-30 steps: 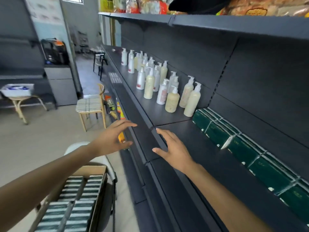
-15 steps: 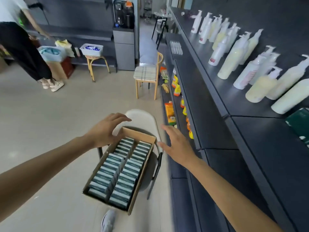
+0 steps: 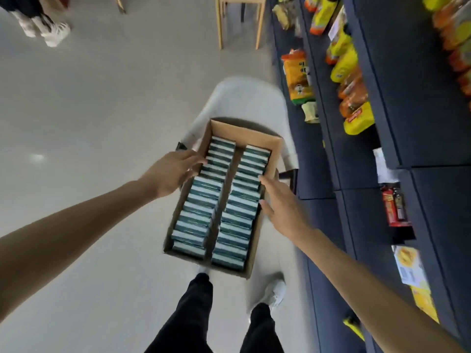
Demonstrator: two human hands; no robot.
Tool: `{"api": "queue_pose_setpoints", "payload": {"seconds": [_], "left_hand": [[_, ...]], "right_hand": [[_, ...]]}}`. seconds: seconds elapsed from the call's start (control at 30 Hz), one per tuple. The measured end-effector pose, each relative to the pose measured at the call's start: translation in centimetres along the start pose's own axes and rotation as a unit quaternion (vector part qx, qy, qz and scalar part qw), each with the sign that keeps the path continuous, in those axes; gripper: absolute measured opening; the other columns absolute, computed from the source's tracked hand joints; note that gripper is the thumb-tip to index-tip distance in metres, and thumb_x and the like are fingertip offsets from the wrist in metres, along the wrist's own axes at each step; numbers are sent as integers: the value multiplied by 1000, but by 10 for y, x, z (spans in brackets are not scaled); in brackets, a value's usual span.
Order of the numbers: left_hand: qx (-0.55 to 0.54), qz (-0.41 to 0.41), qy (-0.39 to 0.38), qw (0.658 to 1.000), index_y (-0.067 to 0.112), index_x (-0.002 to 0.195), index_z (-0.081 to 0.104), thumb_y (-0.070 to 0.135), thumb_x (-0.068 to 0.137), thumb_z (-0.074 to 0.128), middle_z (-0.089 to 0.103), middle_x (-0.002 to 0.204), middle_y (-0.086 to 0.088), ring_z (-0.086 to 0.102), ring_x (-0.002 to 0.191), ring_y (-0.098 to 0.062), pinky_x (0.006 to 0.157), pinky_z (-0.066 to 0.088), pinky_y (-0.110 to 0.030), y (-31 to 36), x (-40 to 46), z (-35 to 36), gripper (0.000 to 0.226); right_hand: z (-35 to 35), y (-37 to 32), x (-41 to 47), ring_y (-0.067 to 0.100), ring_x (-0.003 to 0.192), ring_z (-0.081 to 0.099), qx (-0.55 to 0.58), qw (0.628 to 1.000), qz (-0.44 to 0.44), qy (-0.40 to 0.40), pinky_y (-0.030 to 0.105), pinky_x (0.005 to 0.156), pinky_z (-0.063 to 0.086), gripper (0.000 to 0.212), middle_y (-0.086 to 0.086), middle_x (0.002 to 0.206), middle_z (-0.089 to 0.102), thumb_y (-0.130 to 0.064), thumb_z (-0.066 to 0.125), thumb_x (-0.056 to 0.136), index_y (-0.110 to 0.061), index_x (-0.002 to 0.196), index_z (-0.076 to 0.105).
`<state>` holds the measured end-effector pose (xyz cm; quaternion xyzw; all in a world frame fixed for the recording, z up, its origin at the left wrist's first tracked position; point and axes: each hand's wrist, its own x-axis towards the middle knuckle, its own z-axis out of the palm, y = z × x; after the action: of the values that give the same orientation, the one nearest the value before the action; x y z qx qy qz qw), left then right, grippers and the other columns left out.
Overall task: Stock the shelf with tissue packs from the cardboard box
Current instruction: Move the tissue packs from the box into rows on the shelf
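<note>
Left hand (image 3: 170,174) and right hand (image 3: 281,207) flank the cardboard box (image 3: 276,146). Both grips released, fingers straight. Tissue packs (image 3: 201,202) in two rows.

A cardboard box (image 3: 276,146) sits at centre on a pale chair (image 3: 244,98), holding two rows of green tissue packs (image 3: 204,197). The left hand (image 3: 173,171), fingers straight, reaches over the box's nine o'clock wall; the right hand (image 3: 283,207), also flat, is at its three o'clock edge. Dark shelves (image 3: 420,118) with snack bags (image 3: 298,77) run from one to four o'clock.
</note>
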<state>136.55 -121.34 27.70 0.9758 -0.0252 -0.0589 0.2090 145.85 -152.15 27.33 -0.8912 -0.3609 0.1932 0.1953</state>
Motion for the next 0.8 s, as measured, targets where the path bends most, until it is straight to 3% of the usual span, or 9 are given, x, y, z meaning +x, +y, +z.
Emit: {"api": "queue_pose_setpoints", "payload": {"seconds": [0.1,0.23,0.37,0.47,0.67,0.8], "left_hand": [[26,50,-43,997,14,132,58,28,98,51,63,130,-10,60,112,-33,98,47,-44,-39,20,50,37],[42,46,-61,996,9,136,57,9,90,68,63,131,-15,58,120,-37,108,41,-49,-80,37,120,48],[64,60,-88,992,11,142,51,6,90,68,62,132,-16,59,121,-35,115,33,-49,-110,47,176,54],[86,85,-101,988,17,148,41,-2,86,68,59,136,-13,55,125,-34,119,28,-47,-127,50,207,71],[99,87,-98,986,24,153,29,-4,88,65,55,139,-10,54,123,-33,114,35,-47,-142,61,227,80],[119,69,-91,986,24,154,28,-8,83,69,59,130,-10,58,111,-32,105,41,-44,-141,61,229,88]], "right_hand": [[50,20,23,30,118,54,-19,999,43,-7,40,81,52,58,12,134,54,0,56,94,-10,149,39],[110,51,52,29,126,50,-40,997,50,-31,41,85,52,61,14,139,52,4,57,92,-8,149,38],[159,72,82,30,128,47,-55,995,58,-52,47,88,54,68,14,140,50,7,60,88,-8,150,36],[188,80,98,28,126,46,-78,993,82,-44,42,84,53,76,13,136,52,12,60,85,-9,152,30],[220,92,110,33,110,57,-69,994,85,-31,44,93,49,58,15,122,62,7,62,85,-5,140,48],[224,94,112,36,107,59,-74,992,94,-33,48,89,50,56,14,120,63,7,65,82,-8,134,53]]}}
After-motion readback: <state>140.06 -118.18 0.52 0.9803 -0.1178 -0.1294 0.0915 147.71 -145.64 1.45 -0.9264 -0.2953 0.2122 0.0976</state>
